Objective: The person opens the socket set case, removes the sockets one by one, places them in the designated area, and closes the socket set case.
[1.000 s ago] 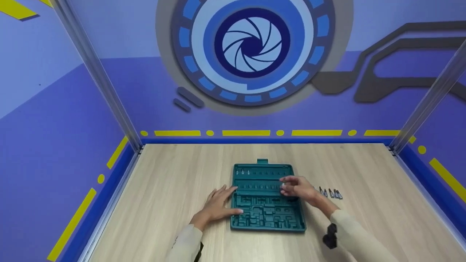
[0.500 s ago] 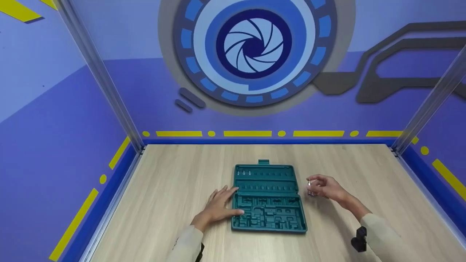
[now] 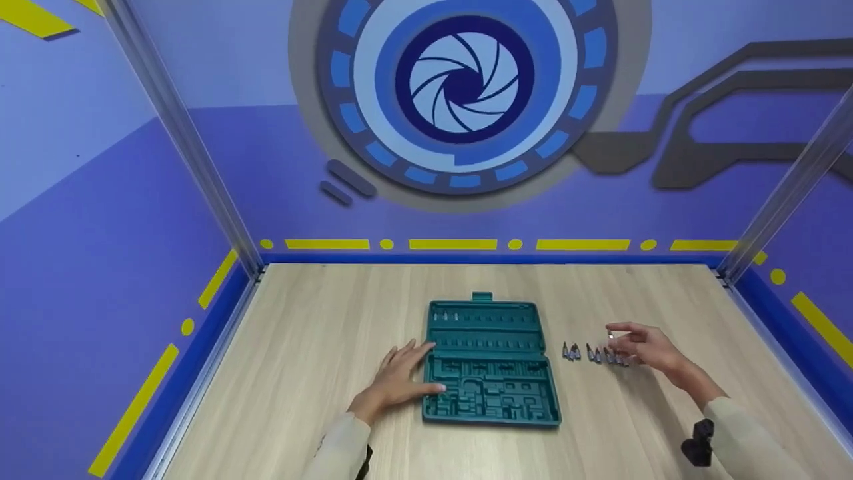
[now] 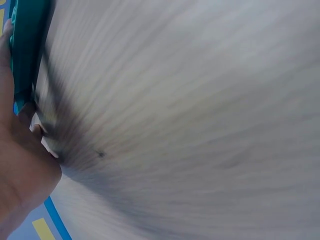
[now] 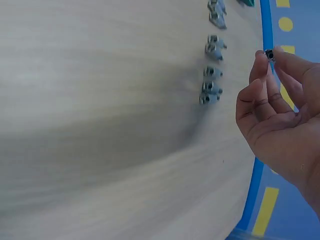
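A small metal driver bit [image 5: 270, 54] is pinched in the grip of the right hand [image 3: 650, 347], clamped between thumb and fingertip above the desk [image 3: 333, 313]. Just below this grip, and running out to its left, a row of loose bits [image 3: 593, 354] lies on the desk, some close together, others a little apart.

Farther left of the right grip, a green plastic case [image 3: 492, 422] lies opened flat. Its far half has two slotted rows; three upright bits [image 3: 446, 317] sit at the left end of the farther one. The near half is moulded with recesses of many shapes. A latch tab [image 3: 482, 296] juts from the far edge.

At the case's left side the left hand [image 3: 396, 378] rests, its grip spread, thumb apart from fingers, thumb tip over the near half's rim.
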Demonstrator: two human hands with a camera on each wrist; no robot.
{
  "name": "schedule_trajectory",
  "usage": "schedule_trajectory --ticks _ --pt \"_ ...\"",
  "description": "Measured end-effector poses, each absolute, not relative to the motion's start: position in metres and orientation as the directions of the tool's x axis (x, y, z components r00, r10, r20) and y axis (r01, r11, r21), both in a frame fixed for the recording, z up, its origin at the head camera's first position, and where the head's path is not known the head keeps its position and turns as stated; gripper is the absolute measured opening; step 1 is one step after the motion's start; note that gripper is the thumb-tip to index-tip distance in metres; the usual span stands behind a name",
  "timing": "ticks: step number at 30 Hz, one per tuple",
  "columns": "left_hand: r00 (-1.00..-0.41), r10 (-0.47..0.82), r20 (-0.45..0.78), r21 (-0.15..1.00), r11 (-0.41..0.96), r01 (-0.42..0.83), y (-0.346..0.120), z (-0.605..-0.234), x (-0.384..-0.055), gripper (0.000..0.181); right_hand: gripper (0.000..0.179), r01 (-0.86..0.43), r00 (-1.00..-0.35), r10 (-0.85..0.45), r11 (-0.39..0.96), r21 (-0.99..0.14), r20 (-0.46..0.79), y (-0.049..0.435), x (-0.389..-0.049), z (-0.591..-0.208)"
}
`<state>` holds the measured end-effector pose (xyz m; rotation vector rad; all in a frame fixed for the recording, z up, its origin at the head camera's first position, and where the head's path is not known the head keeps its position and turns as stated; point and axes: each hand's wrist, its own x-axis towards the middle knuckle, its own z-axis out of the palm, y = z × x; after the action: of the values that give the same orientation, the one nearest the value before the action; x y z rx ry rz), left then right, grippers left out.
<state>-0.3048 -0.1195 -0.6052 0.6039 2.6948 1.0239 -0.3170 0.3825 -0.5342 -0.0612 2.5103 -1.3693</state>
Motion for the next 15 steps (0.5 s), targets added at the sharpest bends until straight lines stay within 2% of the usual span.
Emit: schedule_trajectory --ticks 8,15 --pt "-0.902 0.43 -0.023 0.67 0.677 0.305 -0.119 -0.605 -0.308 0.096 0.045 0.077 -0.979 -0.094 0.654 -0.753 -0.182 0.41 -0.31 -0.541" --pt "-0.902 0.431 -0.031 0.68 0.671 0.297 -0.119 -0.606 -0.306 0.097 0.037 0.117 -0.985 -0.02 0.664 -0.738 -0.173 0.411 -0.304 -0.565"
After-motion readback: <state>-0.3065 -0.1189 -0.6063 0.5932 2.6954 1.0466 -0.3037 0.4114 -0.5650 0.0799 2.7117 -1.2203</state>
